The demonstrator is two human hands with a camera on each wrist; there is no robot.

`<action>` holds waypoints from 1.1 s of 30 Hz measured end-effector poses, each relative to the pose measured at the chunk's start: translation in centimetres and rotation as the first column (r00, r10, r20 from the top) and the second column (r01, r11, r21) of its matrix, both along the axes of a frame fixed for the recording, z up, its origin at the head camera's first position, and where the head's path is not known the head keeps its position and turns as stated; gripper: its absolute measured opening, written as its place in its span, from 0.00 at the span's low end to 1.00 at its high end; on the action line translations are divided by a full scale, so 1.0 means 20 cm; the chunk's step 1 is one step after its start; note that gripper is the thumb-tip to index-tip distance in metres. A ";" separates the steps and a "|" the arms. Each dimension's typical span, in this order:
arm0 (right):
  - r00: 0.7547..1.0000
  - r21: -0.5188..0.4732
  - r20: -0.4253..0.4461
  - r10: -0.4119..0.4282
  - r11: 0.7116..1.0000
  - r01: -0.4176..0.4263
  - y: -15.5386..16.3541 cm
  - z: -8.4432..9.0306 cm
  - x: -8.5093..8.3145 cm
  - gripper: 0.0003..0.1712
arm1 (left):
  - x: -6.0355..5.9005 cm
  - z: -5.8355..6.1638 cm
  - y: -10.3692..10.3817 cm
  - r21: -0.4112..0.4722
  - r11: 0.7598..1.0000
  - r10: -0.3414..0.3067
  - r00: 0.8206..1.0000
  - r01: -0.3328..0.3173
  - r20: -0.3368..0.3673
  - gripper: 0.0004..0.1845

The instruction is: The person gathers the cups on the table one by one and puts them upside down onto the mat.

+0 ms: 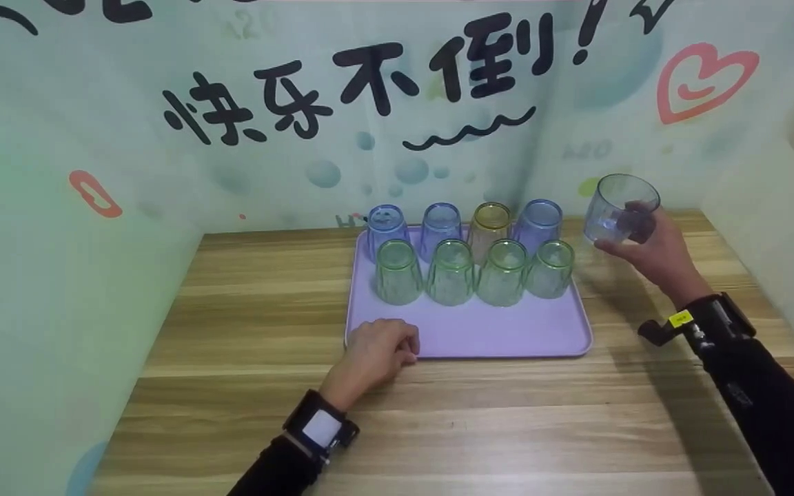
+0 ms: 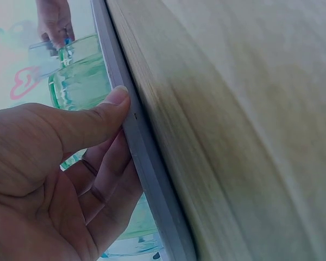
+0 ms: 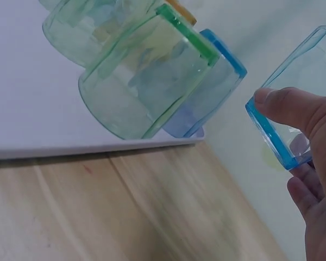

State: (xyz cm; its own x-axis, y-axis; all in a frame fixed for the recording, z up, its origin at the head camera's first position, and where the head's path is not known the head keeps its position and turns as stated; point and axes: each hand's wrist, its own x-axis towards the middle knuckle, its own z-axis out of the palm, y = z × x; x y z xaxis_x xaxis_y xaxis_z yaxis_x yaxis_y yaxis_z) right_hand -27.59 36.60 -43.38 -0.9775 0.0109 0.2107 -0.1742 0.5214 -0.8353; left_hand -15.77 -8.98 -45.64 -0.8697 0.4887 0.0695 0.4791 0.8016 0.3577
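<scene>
At the right, my right hand (image 1: 662, 255) grips a clear blue-tinted glass (image 1: 607, 217) by its lower part, mouth up, raised above the table. In the right wrist view the thumb (image 3: 293, 109) lies against the thick blue base of that glass. My left hand (image 1: 376, 351) is at the front left edge of a light purple tray (image 1: 500, 337). Its thumb (image 2: 106, 114) and curled fingers hold the tray's rim in the left wrist view. Upside-down glasses stand on the tray in two rows: green ones (image 1: 451, 275) in front, blue ones (image 1: 542, 224) and a yellow one (image 1: 491, 224) behind.
The tray lies on a wood-grain table (image 1: 245, 310), near its back edge. A printed cloth backdrop (image 1: 266, 179) with black characters rises behind and along both sides. A camera band (image 1: 714, 320) sits on the right wrist, another (image 1: 318, 427) on the left.
</scene>
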 end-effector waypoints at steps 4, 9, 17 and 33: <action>1.000 -0.009 -0.010 -0.007 1.000 0.007 -0.01 0.02 0.00 0.48 | 0.00 0.00 0.00 -0.003 1.000 -0.004 1.000 0.004 0.006 0.06; 1.000 -0.002 -0.020 -0.015 1.000 0.015 -0.03 0.05 0.00 0.47 | 0.00 0.00 0.00 0.000 1.000 -0.002 1.000 0.002 0.020 0.06; 0.998 -0.072 -0.067 0.015 0.997 -0.020 -0.08 0.10 0.02 0.46 | 0.00 0.00 0.00 0.024 1.000 -0.006 1.000 0.007 -0.026 0.08; 0.995 -0.048 -0.095 0.041 0.998 -0.046 -0.22 0.21 0.05 0.46 | 0.00 0.00 0.00 0.023 1.000 0.004 1.000 -0.004 0.020 0.06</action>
State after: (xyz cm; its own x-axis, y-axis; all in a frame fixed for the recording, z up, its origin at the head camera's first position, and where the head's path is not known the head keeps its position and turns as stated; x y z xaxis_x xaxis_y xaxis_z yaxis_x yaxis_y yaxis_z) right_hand -26.63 32.20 -39.11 -0.9533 -0.0184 0.3015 -0.2744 0.4700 -0.8389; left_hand -15.75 -8.98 -45.63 -0.8729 0.4837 0.0634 0.4685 0.7951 0.3851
